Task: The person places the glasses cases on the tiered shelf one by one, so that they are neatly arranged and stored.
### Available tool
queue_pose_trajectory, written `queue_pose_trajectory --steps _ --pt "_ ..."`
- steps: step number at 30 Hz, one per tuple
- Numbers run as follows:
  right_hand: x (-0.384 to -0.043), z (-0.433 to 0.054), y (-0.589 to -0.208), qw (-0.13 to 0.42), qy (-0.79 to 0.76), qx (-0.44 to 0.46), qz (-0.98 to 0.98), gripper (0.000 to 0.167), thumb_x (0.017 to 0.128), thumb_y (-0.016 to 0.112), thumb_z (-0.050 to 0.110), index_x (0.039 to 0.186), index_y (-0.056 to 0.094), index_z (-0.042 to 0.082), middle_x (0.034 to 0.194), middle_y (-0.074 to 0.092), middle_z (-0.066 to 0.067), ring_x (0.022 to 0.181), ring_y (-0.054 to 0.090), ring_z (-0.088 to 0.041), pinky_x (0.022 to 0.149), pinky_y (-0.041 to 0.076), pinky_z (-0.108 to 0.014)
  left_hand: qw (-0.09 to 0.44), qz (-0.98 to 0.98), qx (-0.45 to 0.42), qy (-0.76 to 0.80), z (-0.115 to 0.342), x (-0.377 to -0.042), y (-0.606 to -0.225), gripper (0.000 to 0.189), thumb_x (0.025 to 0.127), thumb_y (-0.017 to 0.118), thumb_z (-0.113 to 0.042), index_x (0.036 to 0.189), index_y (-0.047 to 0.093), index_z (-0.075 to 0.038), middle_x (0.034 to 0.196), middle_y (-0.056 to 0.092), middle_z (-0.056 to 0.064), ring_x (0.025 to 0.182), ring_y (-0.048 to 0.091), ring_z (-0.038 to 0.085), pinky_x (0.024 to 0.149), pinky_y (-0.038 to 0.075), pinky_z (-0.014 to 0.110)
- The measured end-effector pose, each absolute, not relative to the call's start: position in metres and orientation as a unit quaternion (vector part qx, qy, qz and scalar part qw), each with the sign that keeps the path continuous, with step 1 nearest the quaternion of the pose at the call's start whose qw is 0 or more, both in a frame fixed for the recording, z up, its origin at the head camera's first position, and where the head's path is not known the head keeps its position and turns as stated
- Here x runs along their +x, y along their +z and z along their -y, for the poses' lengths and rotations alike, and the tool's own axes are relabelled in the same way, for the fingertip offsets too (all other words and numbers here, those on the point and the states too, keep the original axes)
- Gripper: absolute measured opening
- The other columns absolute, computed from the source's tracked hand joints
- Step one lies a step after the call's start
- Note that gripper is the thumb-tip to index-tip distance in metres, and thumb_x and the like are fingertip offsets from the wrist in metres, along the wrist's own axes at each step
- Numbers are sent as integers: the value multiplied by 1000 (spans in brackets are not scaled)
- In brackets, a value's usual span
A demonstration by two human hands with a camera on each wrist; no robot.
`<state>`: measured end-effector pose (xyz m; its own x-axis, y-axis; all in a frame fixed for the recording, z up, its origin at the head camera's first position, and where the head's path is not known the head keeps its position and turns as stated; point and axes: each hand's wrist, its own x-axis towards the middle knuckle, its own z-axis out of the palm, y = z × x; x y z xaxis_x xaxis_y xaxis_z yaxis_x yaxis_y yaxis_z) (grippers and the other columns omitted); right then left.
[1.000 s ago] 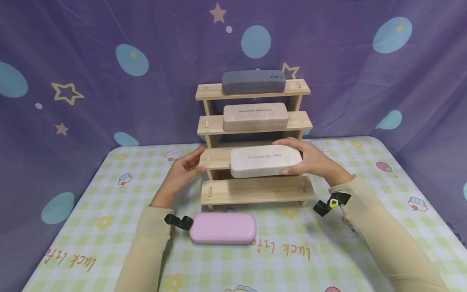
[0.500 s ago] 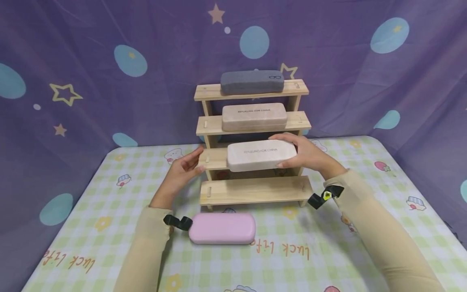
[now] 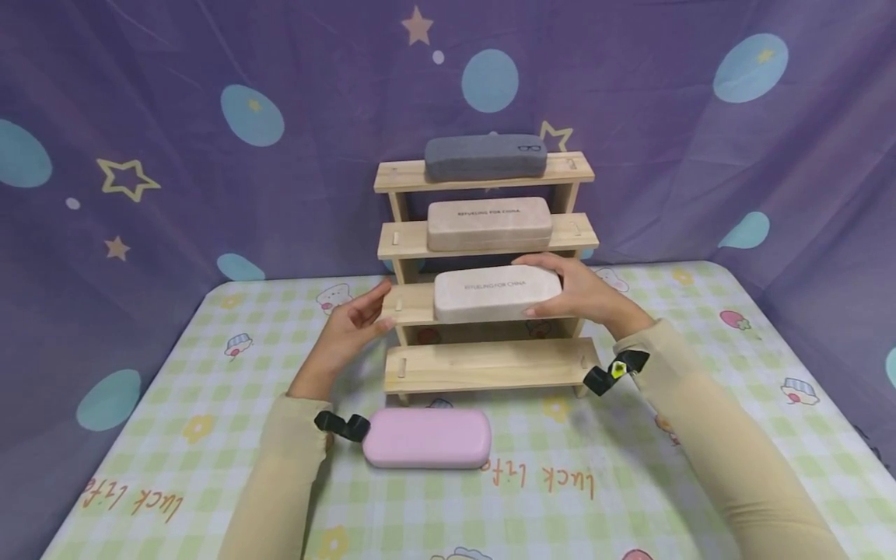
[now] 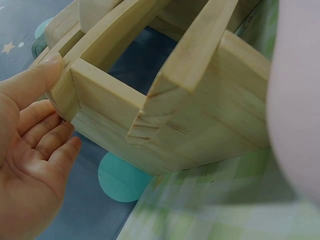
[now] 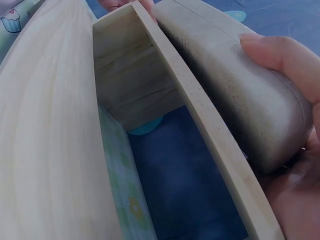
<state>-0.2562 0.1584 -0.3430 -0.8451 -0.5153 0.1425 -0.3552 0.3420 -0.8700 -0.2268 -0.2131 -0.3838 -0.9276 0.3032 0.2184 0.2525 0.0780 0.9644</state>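
Note:
My right hand (image 3: 586, 289) grips the right end of a whitish glasses case (image 3: 490, 297) lettered "REFUELING FOR CHINA", thumb in front and fingers behind. It lies over the third tier down of a light wooden tiered stand (image 3: 483, 365); in the right wrist view the case (image 5: 260, 100) is right beside that tier's front edge. My left hand (image 3: 348, 330) holds the left end of the same tier. Seen from the left wrist, my left thumb lies on top of the board and my fingers bend beneath and beside its end (image 4: 65, 95).
A grey-blue glasses case (image 3: 483, 158) sits on the top tier and a beige case (image 3: 490, 225) on the second. On the checked tablecloth (image 3: 546, 521) before the stand lies a pink case (image 3: 427, 439). A purple curtain (image 3: 315, 210) hangs behind.
The right hand has moved the whitish case up, back and slightly left, onto or close over the third tier. The left hand has stayed at the tier's end.

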Motion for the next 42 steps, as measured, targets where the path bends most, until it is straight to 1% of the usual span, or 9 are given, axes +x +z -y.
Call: queue_pose_trajectory --steps 3,8,16,27,32,37,42 --pt "-257 -157 -343 80 -501 -264 -820 75 69 84 12 136 50 15 117 58 -11 84 58 -22 70 51 -29 20 -736 190 649 213 -227 -385 60 88 60 7 142 34 6 148 34 16 136 34 27 110 30 24" --pt "-257 -155 -342 89 -492 -256 -828 77 70 83 15 138 47 18 128 52 -7 86 57 -23 72 52 -30 23 -741 187 645 213 -229 -386 60 89 61 3 143 34 4 149 34 15 136 34 26 110 30 24" --pt "-259 -154 -342 98 -498 -249 -825 78 70 83 12 139 47 14 115 58 -12 84 56 -24 68 52 -30 23 -744 183 642 213 -229 -385 60 89 61 3 143 34 3 148 35 15 135 35 27 111 30 26" --pt "-261 -151 -340 97 -482 -265 -830 77 70 83 12 138 47 11 113 58 -12 85 55 -23 69 50 -30 22 -744 184 642 213 -229 -385 61 89 61 3 143 34 4 148 33 18 136 35 27 111 29 26" --pt "-261 -149 -340 95 -480 -271 -829 77 69 84 9 137 48 10 116 57 -13 85 54 -23 69 48 -27 21 -742 185 644 213 -229 -385 60 89 61 4 143 34 4 148 31 21 136 34 27 112 28 27" --pt "-261 -148 -339 95 -482 -274 -827 78 68 84 8 138 47 7 116 57 -13 84 53 -22 69 48 -26 20 -741 188 644 214 -229 -385 60 89 60 4 142 34 5 148 31 21 136 34 28 112 28 28" --pt "-261 -149 -339 100 -474 -277 -830 79 70 83 8 139 45 7 115 57 -13 83 54 -22 68 48 -27 20 -742 189 643 214 -229 -386 60 88 61 4 142 34 5 148 33 19 136 34 28 112 29 27"
